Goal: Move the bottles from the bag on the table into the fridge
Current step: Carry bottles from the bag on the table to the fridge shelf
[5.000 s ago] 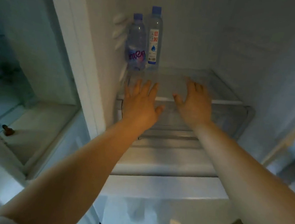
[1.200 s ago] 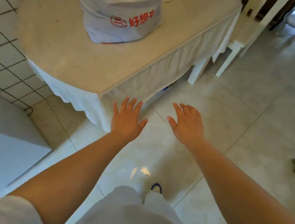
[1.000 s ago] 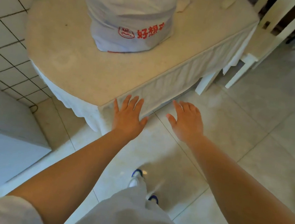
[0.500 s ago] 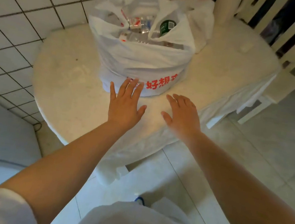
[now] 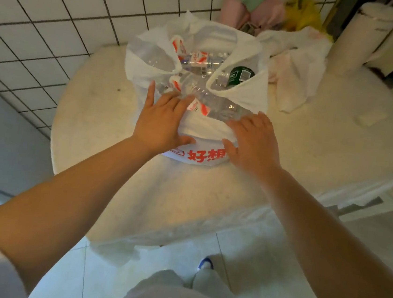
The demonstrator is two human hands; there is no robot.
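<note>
Bottles [image 5: 211,96] lie jumbled in the white bag [image 5: 207,130] on the bench [image 5: 96,117]. Left hand [image 5: 159,122] and right hand [image 5: 255,143], fingers apart and flat, rest on its near rim. Crumpled cloth [image 5: 293,81] and a pale roll [image 5: 349,43] stand behind.

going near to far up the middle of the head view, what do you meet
shoe → table near edge → hands, left and right, on the bag's front → clear bottles in the open white bag → pink bag by the tiled wall
</note>
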